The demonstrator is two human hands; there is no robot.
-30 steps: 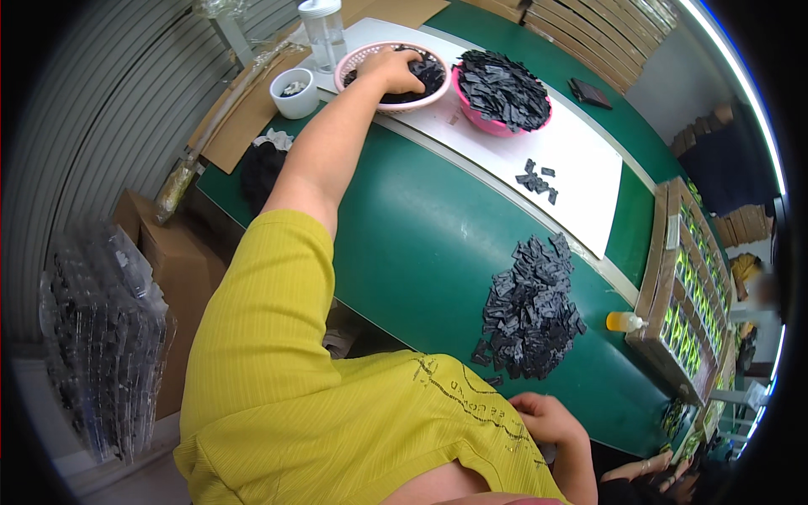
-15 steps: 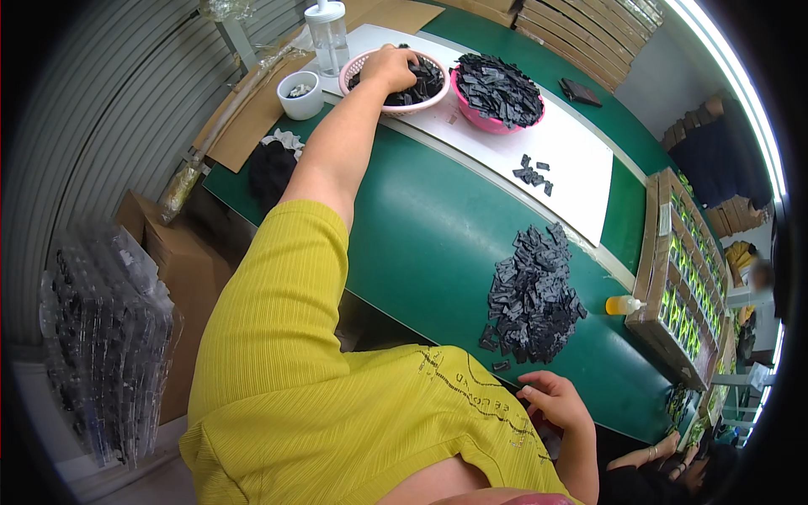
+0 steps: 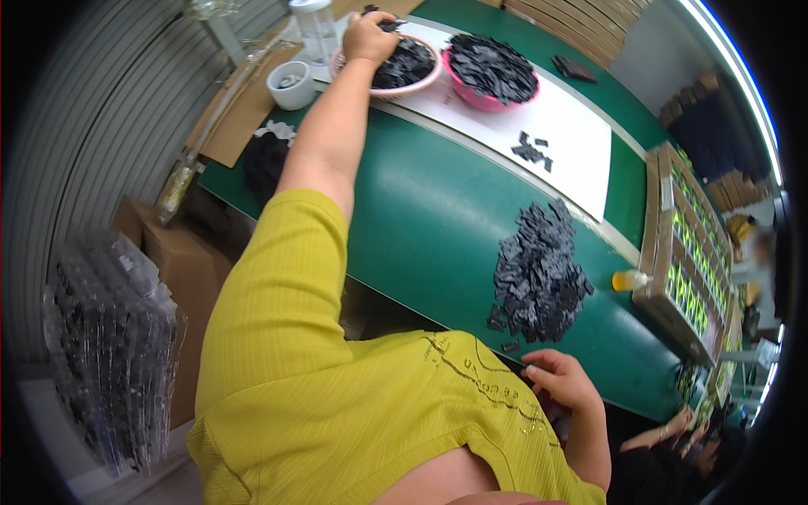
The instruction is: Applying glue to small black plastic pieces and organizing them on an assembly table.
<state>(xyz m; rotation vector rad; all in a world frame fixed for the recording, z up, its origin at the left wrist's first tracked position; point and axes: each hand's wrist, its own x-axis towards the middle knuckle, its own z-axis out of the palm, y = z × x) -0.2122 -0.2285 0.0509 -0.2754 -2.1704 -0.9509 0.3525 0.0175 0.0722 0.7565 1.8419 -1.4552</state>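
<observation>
Across the middle, a green table [image 3: 421,181]; right of centre on it lies a pile of black pieces [image 3: 543,278]. At top, left of centre, a pale pink basket [image 3: 392,93] holds more. Above its left rim, your left hand [image 3: 369,40] curls its fingers on a few black strips [image 3: 389,26]. At lower right, your right hand [image 3: 564,380] is half open, fingers loosely bent, near the pile; whether its fingertips touch the table edge cannot be told.

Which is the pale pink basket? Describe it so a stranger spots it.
On the green table, find the white board. Toward its left end, left of the hot-pink bowl, sits the pale pink basket. It is paler than the bowl, and its black strips heap lower.
</observation>
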